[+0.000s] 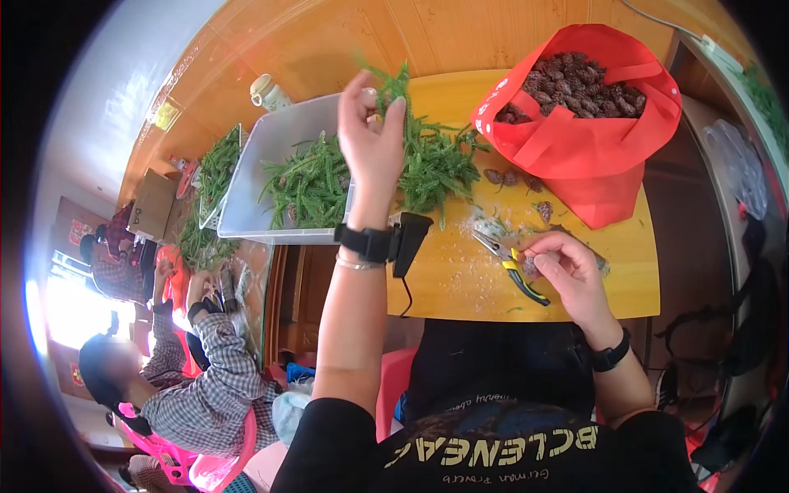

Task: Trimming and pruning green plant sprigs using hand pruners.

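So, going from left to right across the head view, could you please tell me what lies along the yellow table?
Clear plastic tray of green sprigs → left hand raised with a sprig → heap of green sprigs → yellow-handled pliers → right hand → red bag of brown cones.

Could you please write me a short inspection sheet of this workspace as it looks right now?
Surface: yellow table, dusted with pale crumbs.
Job's things: green sprigs; brown cones in red bag; yellow-handled pliers.
Clutter: loose cones; clear tray of greens.
Hands: left hand raised, fingers on a sprig; right hand closed on a small cone.
Cables: black lead hanging from the wrist device.
Surroundings: another person seated left.
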Motion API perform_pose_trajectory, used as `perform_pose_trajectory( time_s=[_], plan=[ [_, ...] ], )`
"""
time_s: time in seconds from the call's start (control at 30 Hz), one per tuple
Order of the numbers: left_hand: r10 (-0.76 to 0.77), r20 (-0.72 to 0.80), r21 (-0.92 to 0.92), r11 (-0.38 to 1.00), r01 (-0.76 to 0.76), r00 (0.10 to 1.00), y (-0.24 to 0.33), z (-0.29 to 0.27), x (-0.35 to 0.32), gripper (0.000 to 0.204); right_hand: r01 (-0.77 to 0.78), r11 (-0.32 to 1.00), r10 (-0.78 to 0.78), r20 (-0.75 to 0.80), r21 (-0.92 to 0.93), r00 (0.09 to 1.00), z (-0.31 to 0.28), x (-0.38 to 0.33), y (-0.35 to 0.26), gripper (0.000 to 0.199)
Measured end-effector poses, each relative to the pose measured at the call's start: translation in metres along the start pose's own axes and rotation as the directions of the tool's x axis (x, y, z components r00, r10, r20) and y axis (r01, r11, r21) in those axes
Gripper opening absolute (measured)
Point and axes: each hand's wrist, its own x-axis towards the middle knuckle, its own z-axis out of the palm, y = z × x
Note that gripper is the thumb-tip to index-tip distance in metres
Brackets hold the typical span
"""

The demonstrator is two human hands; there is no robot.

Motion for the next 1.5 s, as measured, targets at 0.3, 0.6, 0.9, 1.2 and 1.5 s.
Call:
perform_pose_trajectory(
  time_s=[0.3,0.6,0.9,1.2,1.5],
  plan=[
    [-0.217,0.421,-0.851,0.240,0.466,0.881,0.017,0.015,-0.148,0.038,-0.047,0.968,0.028,0.079,0.248,0.996,0.002,0.002,-0.009,0.007],
    [-0.344,0.571,-0.818,-0.157,0.554,0.746,-0.009,0.034,-0.213,0.033,-0.135,0.985,0.126,0.082,0.108,0.989,-0.001,0.005,0.009,0.009],
    [-0.386,0.550,-0.537,0.516,0.668,0.741,0.006,0.013,-0.194,0.105,-0.152,0.987,0.152,-0.002,-0.059,0.988,-0.015,-0.002,0.023,0.012],
    [-0.338,0.556,-0.443,0.652,0.615,0.759,-0.014,-0.002,-0.189,0.109,-0.407,0.885,0.440,0.121,-0.226,0.890,-0.012,0.003,0.010,0.013],
    [-0.318,0.662,-0.094,0.863,0.497,0.679,0.001,0.005,-0.190,0.082,-0.445,0.876,0.472,0.143,-0.184,0.870,-0.010,0.001,0.016,0.015]
  ],
)
